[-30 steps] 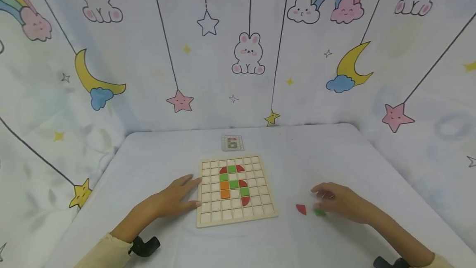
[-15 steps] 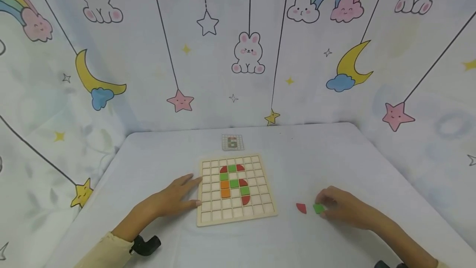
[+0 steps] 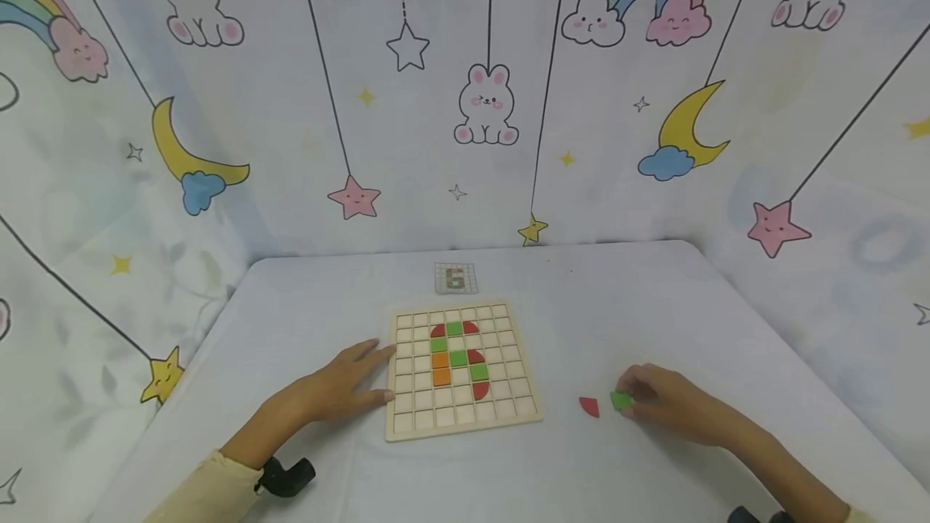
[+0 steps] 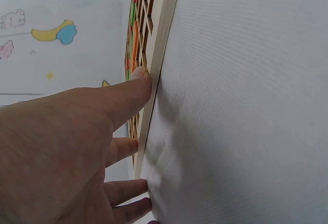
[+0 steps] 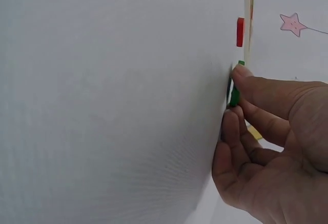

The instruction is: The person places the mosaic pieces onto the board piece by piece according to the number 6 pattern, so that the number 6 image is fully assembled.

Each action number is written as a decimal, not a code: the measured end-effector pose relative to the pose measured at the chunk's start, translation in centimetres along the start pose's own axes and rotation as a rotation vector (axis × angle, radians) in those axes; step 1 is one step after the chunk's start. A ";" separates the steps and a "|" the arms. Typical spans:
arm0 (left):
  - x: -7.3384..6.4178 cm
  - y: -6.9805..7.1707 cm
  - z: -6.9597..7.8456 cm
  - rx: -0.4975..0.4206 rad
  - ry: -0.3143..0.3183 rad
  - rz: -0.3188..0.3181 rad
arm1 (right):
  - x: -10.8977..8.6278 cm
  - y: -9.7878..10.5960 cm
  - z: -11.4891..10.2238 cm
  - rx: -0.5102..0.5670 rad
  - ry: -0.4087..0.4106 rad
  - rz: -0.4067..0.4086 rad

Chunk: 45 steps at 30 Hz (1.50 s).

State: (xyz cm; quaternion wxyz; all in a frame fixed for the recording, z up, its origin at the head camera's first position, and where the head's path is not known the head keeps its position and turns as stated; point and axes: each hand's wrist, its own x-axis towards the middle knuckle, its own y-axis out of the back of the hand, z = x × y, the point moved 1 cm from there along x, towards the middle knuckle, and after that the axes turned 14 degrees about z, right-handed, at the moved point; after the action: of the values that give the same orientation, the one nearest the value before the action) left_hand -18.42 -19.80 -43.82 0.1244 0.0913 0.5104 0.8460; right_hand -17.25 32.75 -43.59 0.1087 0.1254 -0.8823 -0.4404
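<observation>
My left hand (image 3: 337, 386) lies with extended fingers along the left edge of a wooden grid board (image 3: 465, 429). In the left wrist view its thumb (image 4: 134, 86) presses against the board's rim (image 4: 163, 24). Red quarter-circle, green square and orange square (image 3: 441, 377) tiles sit in the board's cells in a curved figure. Right of the board, my right hand (image 3: 664, 406) pinches a green square tile (image 3: 620, 400) between thumb and finger. The right wrist view shows this green tile (image 5: 234, 97) on edge, low at the tabletop, partly hidden by the thumb.
A loose red quarter-circle tile (image 3: 589, 407) lies between the board and my right hand. Behind the board is a small clear card (image 3: 455, 278) printed with a grid and a figure like a 6. A patterned cloth (image 3: 617, 200) rises behind the white table.
My right hand has come down onto the green tile, closed thumb and finger on it and shifted it slightly, tilting it. The left hand has stayed at the board's edge.
</observation>
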 end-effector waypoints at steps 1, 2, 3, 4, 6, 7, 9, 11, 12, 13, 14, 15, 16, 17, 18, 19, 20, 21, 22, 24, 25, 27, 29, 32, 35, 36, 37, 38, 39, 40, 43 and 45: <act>0.0 0.0 0.0 0.000 0.004 -0.003 | 0.1 0.0 0.0 0.001 -0.009 0.003; 0.0 0.0 0.0 0.001 0.008 -0.004 | 0.2 0.0 0.0 0.001 -0.006 0.007; 0.0 0.0 0.0 0.001 0.010 -0.005 | 0.3 -0.1 0.0 -0.004 -0.008 0.014; 0.0 0.0 0.0 0.001 0.011 -0.006 | 0.4 -0.1 0.0 -0.007 -0.016 0.021; 0.0 0.0 0.0 -0.002 0.009 -0.004 | 0.6 -0.1 -0.1 -0.017 -0.024 0.037; 0.0 0.0 -0.1 -0.003 0.007 -0.002 | 0.8 -0.1 -0.2 -0.021 -0.017 0.042; 0.0 0.0 -0.1 -0.004 0.002 0.000 | 1.0 -0.1 -0.4 -0.019 -0.016 0.052; 0.1 -0.1 -0.1 -0.004 -0.002 0.001 | 1.3 -0.2 -0.8 -0.021 -0.008 0.062; 0.1 -0.1 -0.1 -0.001 -0.001 0.000 | 1.5 -0.3 -0.9 -0.022 0.000 0.069; 0.1 -0.1 -0.1 -0.001 -0.002 0.000 | 1.7 -0.4 -1.1 -0.026 0.003 0.076; 0.1 -0.1 -0.1 0.002 -0.001 0.000 | 1.9 -0.5 -1.3 -0.030 0.007 0.084; 0.1 -0.1 -0.2 0.002 -0.003 0.000 | 2.2 -0.7 -1.6 -0.033 0.012 0.093; 0.1 -0.1 -0.2 0.003 -0.005 0.000 | 2.4 -0.8 -1.8 -0.035 0.013 0.100; 0.1 -0.1 -0.2 0.005 -0.006 0.001 | 2.7 -1.0 -2.0 -0.035 0.016 0.105; 0.1 -0.1 -0.2 0.005 -0.005 0.001 | 3.0 -1.1 -2.3 -0.031 0.024 0.107; 0.2 -0.1 -0.3 0.006 -0.004 0.002 | 3.4 -1.3 -2.6 -0.028 0.020 0.108; 0.2 -0.1 -0.3 0.006 -0.003 0.002 | 3.7 -1.5 -2.9 -0.026 0.013 0.110; 0.2 -0.1 -0.3 0.008 -0.002 0.001 | 4.0 -1.7 -3.2 -0.024 0.007 0.112; 0.2 -0.2 -0.3 0.010 0.004 -0.001 | 4.3 -1.9 -3.4 -0.025 0.006 0.111; 0.3 -0.2 -0.3 0.012 0.008 -0.004 | 4.9 -2.2 -4.0 -0.027 0.006 0.113; 0.4 -0.2 -0.3 0.012 0.012 -0.006 | 5.2 -2.4 -4.3 -0.029 0.002 0.118; 0.5 -0.3 -0.2 0.014 0.014 -0.009 | 5.7 -2.7 -4.9 -0.028 0.014 0.127; 0.6 -0.3 -0.2 0.015 0.010 -0.012 | 6.4 -3.0 -5.4 -0.025 0.022 0.134; 0.7 -0.2 -0.2 0.027 0.020 -0.014 | 7.5 -4.1 -6.3 -0.029 0.004 0.139; 0.7 -0.2 -0.3 0.032 0.025 -0.015 | 8.5 -5.6 -7.6 -0.030 -0.047 0.117; 0.7 -0.2 -0.3 0.034 0.027 -0.016 | 8.8 -6.1 -8.1 -0.027 -0.064 0.107; 0.7 -0.2 -0.3 0.033 0.024 -0.015 | 9.0 -6.6 -8.6 -0.029 -0.069 0.098; 0.6 -0.2 -0.3 0.032 0.020 -0.014 | 9.3 -7.0 -9.2 -0.030 -0.073 0.090; 0.6 -0.2 -0.3 0.030 0.015 -0.012 | 9.4 -7.4 -9.7 -0.025 -0.072 0.081; 0.5 -0.2 -0.4 0.032 0.017 -0.012 | 9.6 -7.7 -10.3 -0.022 -0.061 0.075; 0.4 -0.3 -0.3 0.029 0.010 -0.007 | 9.9 -8.5 -11.7 -0.017 -0.036 0.063; 0.4 -0.2 -0.3 0.030 0.013 -0.007 | 10.0 -9.0 -12.5 -0.012 -0.026 0.053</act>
State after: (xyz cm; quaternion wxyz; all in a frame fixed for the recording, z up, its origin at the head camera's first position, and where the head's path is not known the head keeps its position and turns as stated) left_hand -18.86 -19.83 -44.17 0.1227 0.0861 0.5240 0.8384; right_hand -21.83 14.99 -42.61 0.1098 0.0956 -0.8841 -0.4441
